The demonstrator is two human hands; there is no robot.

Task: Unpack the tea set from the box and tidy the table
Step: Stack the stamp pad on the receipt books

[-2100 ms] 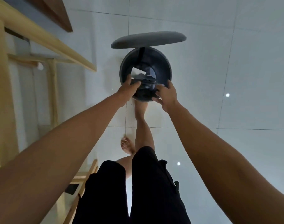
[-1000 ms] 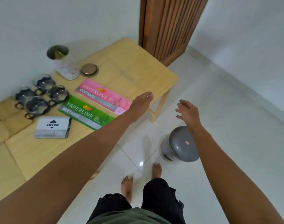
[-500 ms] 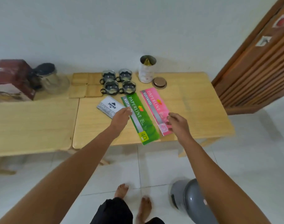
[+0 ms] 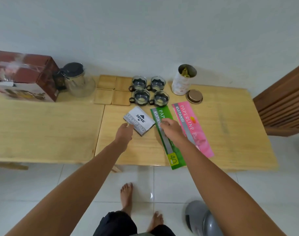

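In the head view, the person is standing at a low wooden table (image 4: 230,133) and reaching down with both arms. The left hand (image 4: 124,133) is touching the near corner of the white stamp pad box (image 4: 139,120), fingers curled loosely at its edge; whether it has a real grip on it I cannot tell. The right hand (image 4: 170,129) is lying over the middle of the green receipt book (image 4: 174,155), fingers bent down onto the cover, apparently pressing rather than lifting (its underside is hidden).

The tea set is already standing out on the table: the glass teapot (image 4: 77,82) just beside the red box (image 4: 24,75), 4 wooden coasters (image 4: 113,91) in a square, and 4 glass cups (image 4: 149,91) grouped next to them. A pink receipt book (image 4: 193,128), an open tin (image 4: 183,80) and its lid (image 4: 194,96) are lying to the right. A grey bin (image 4: 203,220) is sitting on the floor.

Judging from this, unpacking looks done and tidying is in hand. The next move calls for a firm hold on the stationery and lifting it away without knocking the cups just behind.
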